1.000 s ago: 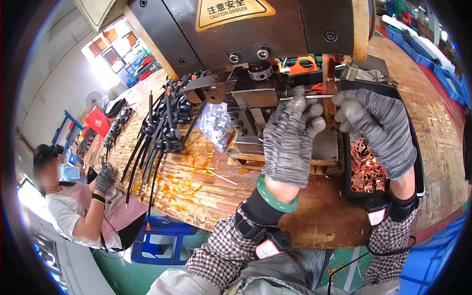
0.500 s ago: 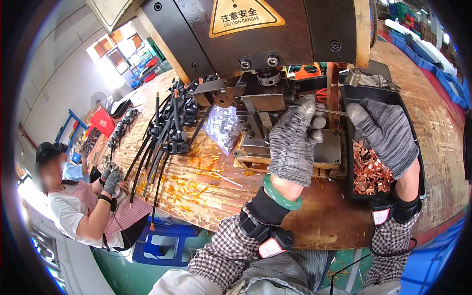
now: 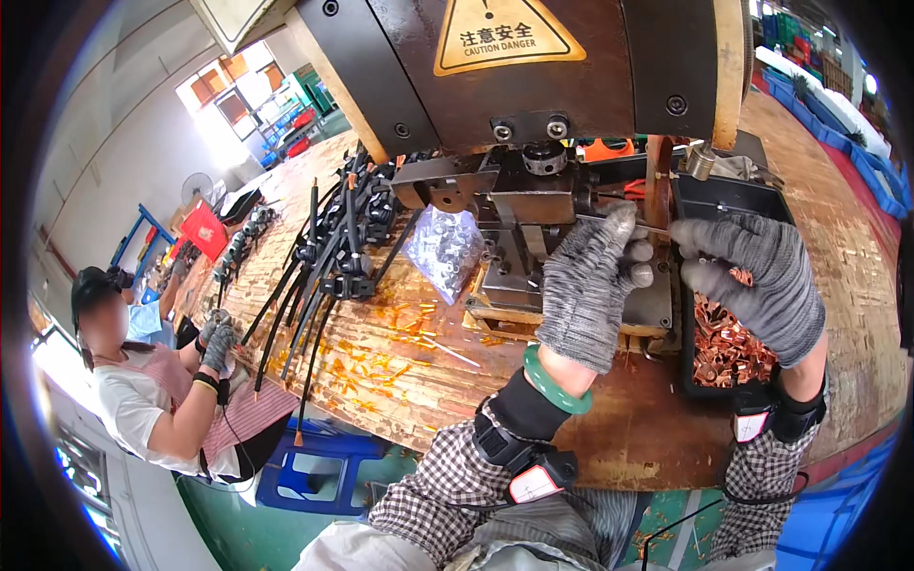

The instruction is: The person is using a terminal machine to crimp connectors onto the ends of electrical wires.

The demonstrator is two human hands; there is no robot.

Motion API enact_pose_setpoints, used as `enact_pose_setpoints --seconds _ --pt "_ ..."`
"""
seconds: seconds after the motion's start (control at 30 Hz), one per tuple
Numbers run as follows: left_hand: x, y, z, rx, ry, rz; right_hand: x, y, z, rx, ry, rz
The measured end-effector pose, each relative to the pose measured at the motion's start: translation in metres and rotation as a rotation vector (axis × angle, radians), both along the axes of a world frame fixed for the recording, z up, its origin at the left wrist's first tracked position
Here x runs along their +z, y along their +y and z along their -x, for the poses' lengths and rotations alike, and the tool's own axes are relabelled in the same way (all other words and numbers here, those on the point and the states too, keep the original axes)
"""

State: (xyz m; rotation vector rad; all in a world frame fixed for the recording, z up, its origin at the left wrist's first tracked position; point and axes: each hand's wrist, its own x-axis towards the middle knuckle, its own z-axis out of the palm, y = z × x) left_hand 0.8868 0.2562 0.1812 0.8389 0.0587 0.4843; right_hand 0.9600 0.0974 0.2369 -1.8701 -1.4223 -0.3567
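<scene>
My left hand (image 3: pixel 588 295), in a grey knitted glove, is at the front of the press tooling (image 3: pixel 533 205). Its upper fingers are closed over a thin metal rod (image 3: pixel 654 228), which shows on both sides of the fingertips. At the rod's right end, the upper fingertips of my right hand (image 3: pixel 762 281) meet it. This gloved hand is slightly blurred, with a gap between its upper and lower fingers. Below it, many copper terminals (image 3: pixel 724 347) fill a black bin (image 3: pixel 703 388). Whatever lies under my left palm is hidden.
Left of the press are a clear bag of small metal parts (image 3: pixel 446 249) and a heap of black cables (image 3: pixel 333 252). Yellow scraps (image 3: pixel 371 357) litter the wooden table (image 3: pixel 657 438). A person (image 3: pixel 157 381) in gloves works at the left beside a blue stool (image 3: pixel 314 466).
The view has shifted, so the press appears further right and lower. My right hand has moved left relative to the bin, and its fingers have spread. My left hand stays at the rod.
</scene>
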Motion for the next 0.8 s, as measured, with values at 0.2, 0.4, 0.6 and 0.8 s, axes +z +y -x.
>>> enact_pose_setpoints --seconds 0.2,0.4,0.6,0.8 --pt "-0.003 0.000 0.002 0.015 -0.044 -0.005 -0.008 0.005 -0.006 0.016 0.327 0.024" --pt "-0.003 -0.001 0.004 0.003 -0.066 -0.090 -0.004 0.010 0.004 -0.029 0.443 0.010" --pt "0.001 -0.001 0.003 -0.029 -0.027 0.007 -0.016 0.010 -0.008 -0.070 0.065 -0.064" --pt "-0.010 0.008 -0.003 -0.051 -0.094 0.035 -0.007 0.017 0.005 -0.118 0.192 -0.174"
